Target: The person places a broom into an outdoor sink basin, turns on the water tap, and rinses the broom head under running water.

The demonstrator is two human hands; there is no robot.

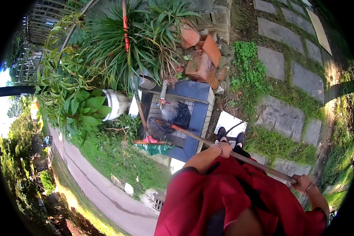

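Both my hands hold a long wooden-handled mop [263, 168]. My left hand [225, 150] is wrapped round the handle partway along, and my right hand [301, 183] grips its upper end. The handle slants up and left to a red-wrapped part. At its far end, dark grey strands [182, 114] lie in a tiled basin [200, 98] with dark slab edges. A tap [162, 101] with a red handle stands over the basin. Whitish water splashes beside the strands. The exact joint of handle and strands is hard to make out.
A second pole [126, 35] with red tape, a pink clamp [149, 139] and green cloth leans at the basin's left. Bricks [200, 65] and potted plants [114, 59] crowd behind it. A white pot [117, 104] stands left. Stone slabs [281, 118] lie right; a road [94, 177] passes left.
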